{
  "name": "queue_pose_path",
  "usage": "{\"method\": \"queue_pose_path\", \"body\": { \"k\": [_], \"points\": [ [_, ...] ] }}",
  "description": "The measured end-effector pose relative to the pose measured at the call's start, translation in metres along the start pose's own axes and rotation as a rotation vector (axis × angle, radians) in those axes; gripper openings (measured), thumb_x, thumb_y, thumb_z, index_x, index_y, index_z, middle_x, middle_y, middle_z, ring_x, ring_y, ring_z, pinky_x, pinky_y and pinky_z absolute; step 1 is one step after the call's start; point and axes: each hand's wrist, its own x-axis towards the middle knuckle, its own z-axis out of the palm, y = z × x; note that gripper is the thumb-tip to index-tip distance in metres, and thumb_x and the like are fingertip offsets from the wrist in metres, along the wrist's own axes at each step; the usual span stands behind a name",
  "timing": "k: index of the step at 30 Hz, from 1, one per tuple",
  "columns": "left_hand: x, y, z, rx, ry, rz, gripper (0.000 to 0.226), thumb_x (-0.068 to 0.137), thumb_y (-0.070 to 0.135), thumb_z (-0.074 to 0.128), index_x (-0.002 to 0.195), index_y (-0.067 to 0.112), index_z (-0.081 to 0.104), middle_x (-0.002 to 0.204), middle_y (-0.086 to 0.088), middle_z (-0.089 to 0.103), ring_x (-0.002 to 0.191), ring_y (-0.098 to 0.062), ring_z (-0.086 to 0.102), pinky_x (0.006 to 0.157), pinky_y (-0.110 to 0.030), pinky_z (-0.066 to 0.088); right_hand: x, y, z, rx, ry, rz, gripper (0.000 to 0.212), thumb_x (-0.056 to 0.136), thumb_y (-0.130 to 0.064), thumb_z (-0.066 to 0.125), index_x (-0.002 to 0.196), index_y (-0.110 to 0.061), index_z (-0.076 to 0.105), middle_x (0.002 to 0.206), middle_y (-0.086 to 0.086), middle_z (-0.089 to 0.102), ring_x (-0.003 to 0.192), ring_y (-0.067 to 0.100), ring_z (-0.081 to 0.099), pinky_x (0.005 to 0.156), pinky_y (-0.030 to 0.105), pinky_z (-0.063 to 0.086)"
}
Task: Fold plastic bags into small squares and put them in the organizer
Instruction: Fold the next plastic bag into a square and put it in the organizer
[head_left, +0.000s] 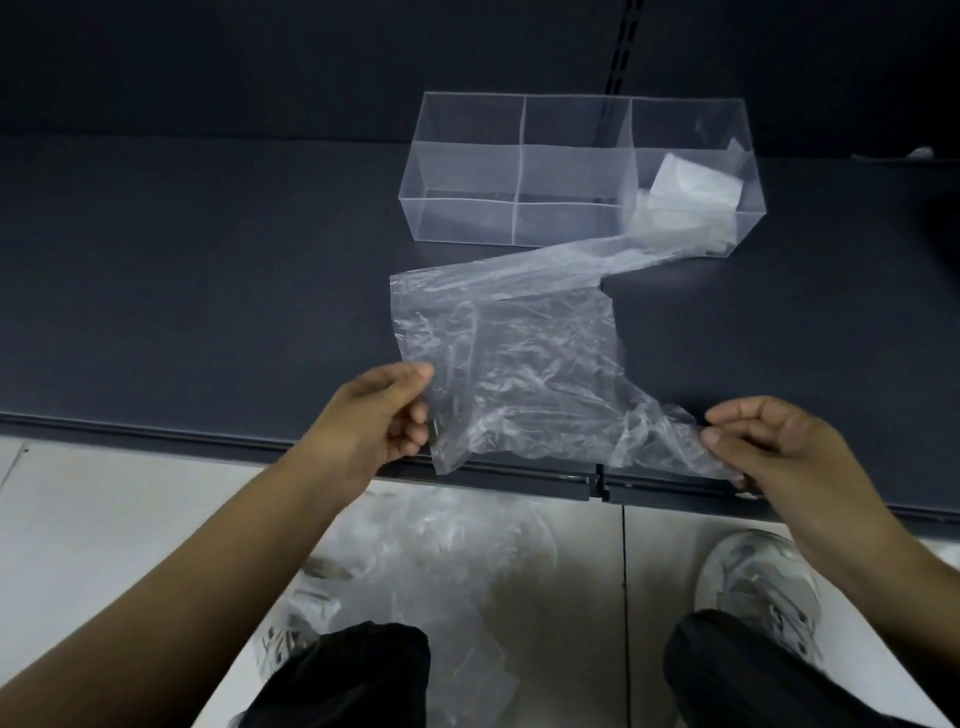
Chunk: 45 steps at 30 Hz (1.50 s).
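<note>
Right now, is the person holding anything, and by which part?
Yes, one clear plastic bag. The left hand pinches its near left edge; the right hand pinches its crumpled near right end.

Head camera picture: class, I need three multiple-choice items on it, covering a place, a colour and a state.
1. Where in the organizer are the folded bags? A left end B middle C right end
2. The shelf is: A white B dark grey C red
3. The bag being held is: A spread out B a small square C rolled up

C: the pale folds sit in the right-end compartment.
B: the shelf looks dark grey throughout.
A: left hand and right hand hold it unfolded.
</note>
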Motion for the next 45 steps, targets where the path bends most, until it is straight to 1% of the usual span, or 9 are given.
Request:
{"method": "queue_pose_path", "body": {
  "k": [6, 16, 22, 27, 30, 34, 38, 41, 45],
  "points": [
    [-0.002, -0.003, -0.008, 0.447, -0.143, -0.105, 0.027, 0.078, 0.031, 0.077, 0.055, 0.022, 0.065, 0.048, 0.003, 0.041, 0.038, -0.007, 0.031, 0.036, -0.016, 0.025, 0.01, 0.001, -0.011, -0.084, 0.092, -0.062, 0.014, 0.082, -0.009, 0.072, 0.088, -0.02, 0.066, 0.072, 0.001, 0.07, 0.057, 0.006, 0.062, 0.055, 0.012, 0.05],
    [-0.014, -0.01, 0.003, -0.006, 0.075, 0.048, 0.032, 0.086, 0.04, 0.061, 0.09, 0.008, 0.064, 0.078, 0.002, 0.075, 0.074, -0.024, 0.073, 0.058, -0.023, 0.058, 0.021, 0.003, -0.034, -0.207, 0.154, -0.102, 0.013, 0.082, -0.012, 0.074, 0.082, -0.021, 0.065, 0.062, -0.006, 0.066, 0.051, -0.001, 0.055, 0.051, 0.008, 0.044],
    [-0.022, -0.038, 0.006, 0.283, 0.089, 0.152, 0.025, 0.082, 0.021, 0.073, 0.096, 0.003, 0.063, 0.052, -0.004, 0.061, 0.042, -0.012, 0.055, 0.04, -0.018, 0.041, 0.009, 0.01, -0.034, -0.472, 0.257, -0.188, 0.01, 0.089, -0.018, 0.064, 0.083, -0.025, 0.06, 0.073, -0.01, 0.066, 0.068, -0.003, 0.06, 0.059, 0.003, 0.041],
    [-0.027, -0.057, 0.008, 0.471, 0.181, 0.286, 0.024, 0.081, 0.026, 0.076, 0.091, 0.02, 0.055, 0.048, -0.001, 0.059, 0.035, -0.007, 0.045, 0.037, -0.018, 0.037, 0.001, 0.015, -0.027, -0.752, 0.36, -0.316, 0.008, 0.093, -0.021, 0.058, 0.098, -0.015, 0.057, 0.07, 0.003, 0.068, 0.06, 0.026, 0.062, 0.06, 0.035, 0.05],
    [-0.027, -0.055, 0.003, 0.595, 0.254, 0.315, 0.035, 0.076, 0.033, 0.079, 0.094, 0.022, 0.051, 0.05, 0.001, 0.061, 0.036, -0.006, 0.047, 0.038, -0.017, 0.036, 0.0, 0.015, -0.026, -0.878, 0.405, -0.299, 0.016, 0.093, -0.021, 0.058, 0.103, -0.008, 0.057, 0.06, 0.01, 0.062, 0.052, 0.032, 0.058, 0.053, 0.038, 0.048],
    [-0.033, -0.047, -0.005, 0.873, 0.487, 0.517, 0.039, 0.079, 0.04, 0.072, 0.099, 0.021, 0.046, 0.045, 0.004, 0.048, 0.044, -0.007, 0.051, 0.041, -0.018, 0.03, 0.009, -0.006, -0.015, -0.905, 0.496, -0.354, 0.029, 0.082, -0.004, 0.067, 0.11, -0.005, 0.06, 0.098, 0.021, 0.057, 0.093, 0.042, 0.054, 0.08, 0.047, 0.044],
    [-0.023, -0.034, 0.014, 1.058, 0.397, 1.006, 0.018, 0.096, 0.024, 0.049, 0.101, 0.01, 0.059, 0.087, -0.001, 0.06, 0.081, -0.017, 0.055, 0.073, -0.022, 0.042, 0.016, -0.048, 0.062, -0.779, 0.141, -0.714, 0.037, 0.086, -0.005, 0.058, 0.123, -0.006, 0.058, 0.132, 0.017, 0.051, 0.125, 0.033, 0.044, 0.109, 0.035, 0.028],
    [-0.002, -0.034, 0.029, 1.308, 0.181, 0.946, 0.048, 0.099, 0.025, 0.03, 0.137, 0.001, 0.047, 0.142, -0.02, 0.046, 0.136, -0.033, 0.039, 0.116, -0.04, 0.024, 0.01, -0.057, 0.133, -0.768, -0.277, -0.775, 0.048, 0.099, -0.018, 0.044, 0.145, -0.007, 0.037, 0.154, 0.011, 0.031, 0.143, 0.023, 0.024, 0.119, 0.03, 0.012],
    [0.016, -0.044, 0.019, 1.569, 0.175, 0.81, 0.074, 0.093, 0.053, 0.002, 0.151, 0.008, 0.009, 0.159, -0.01, 0.006, 0.148, -0.021, 0.003, 0.12, -0.04, 0.001, 0.03, -0.034, 0.155, -0.98, -0.315, -0.7, 0.061, 0.102, -0.042, 0.03, 0.153, -0.014, 0.012, 0.162, 0.004, 0.008, 0.149, 0.015, 0.002, 0.12, 0.035, -0.001]
  ]
}}
